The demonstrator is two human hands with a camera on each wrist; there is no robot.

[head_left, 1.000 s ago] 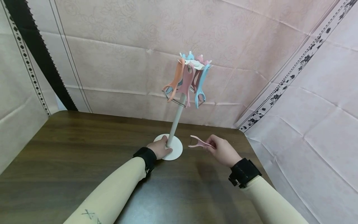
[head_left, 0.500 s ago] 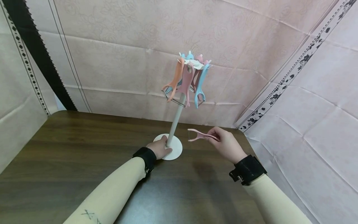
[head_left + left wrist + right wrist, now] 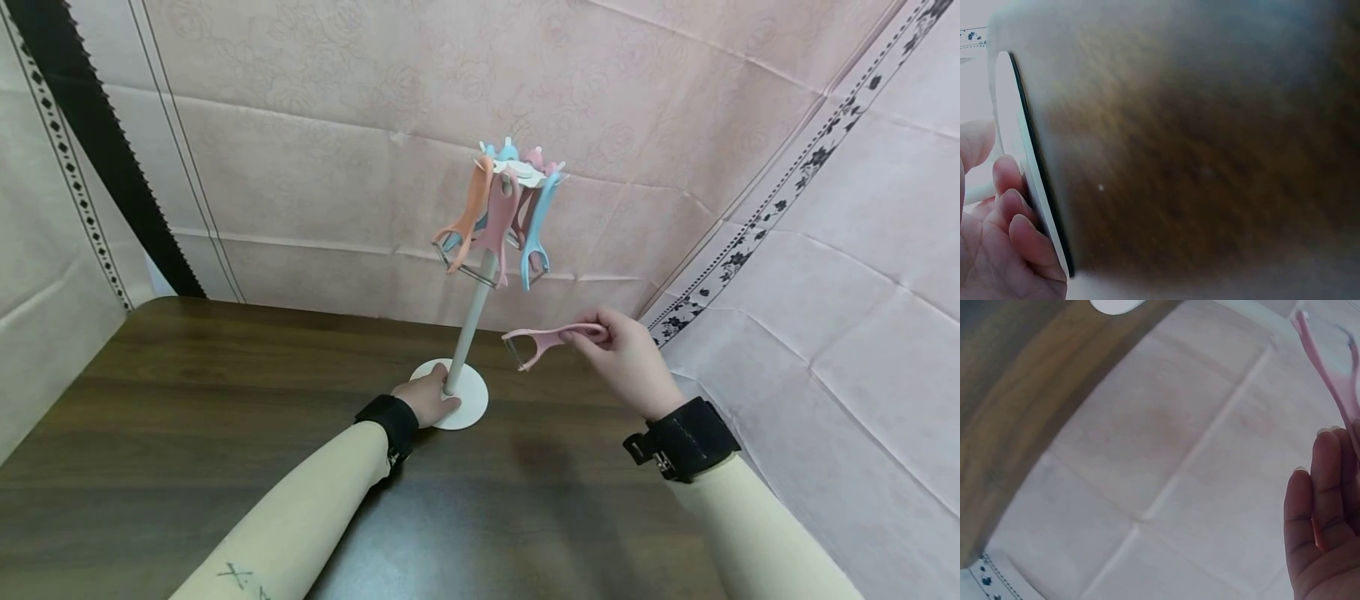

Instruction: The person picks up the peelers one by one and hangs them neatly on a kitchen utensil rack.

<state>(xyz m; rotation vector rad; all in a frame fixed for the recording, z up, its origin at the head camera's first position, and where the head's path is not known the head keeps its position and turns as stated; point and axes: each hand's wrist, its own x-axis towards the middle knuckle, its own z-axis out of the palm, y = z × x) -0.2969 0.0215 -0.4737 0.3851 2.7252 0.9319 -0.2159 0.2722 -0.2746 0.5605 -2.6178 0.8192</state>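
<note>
A white stand [image 3: 470,325] with a round base [image 3: 468,392] rises from the dark wooden table [image 3: 225,400]. Several pink, orange and blue peelers [image 3: 498,221] hang from its top. My left hand [image 3: 429,398] grips the pole at the base; the base edge [image 3: 1029,169] shows beside the fingers [image 3: 1013,206] in the left wrist view. My right hand [image 3: 626,354] pinches the handle of a pink peeler [image 3: 543,340], held in the air to the right of the pole, blade end toward the stand. The same pink peeler [image 3: 1332,369] shows above the fingers [image 3: 1316,506] in the right wrist view.
Pink patterned cloth [image 3: 375,150] hangs behind the table and drapes on the right [image 3: 825,292]. A black strip [image 3: 97,142] runs down the left backdrop. The table's right corner [image 3: 652,358] lies under my right hand.
My right hand has lifted the pink peeler up and slightly right, from just above the table to about mid-pole height. The left hand stays on the stand's base.
</note>
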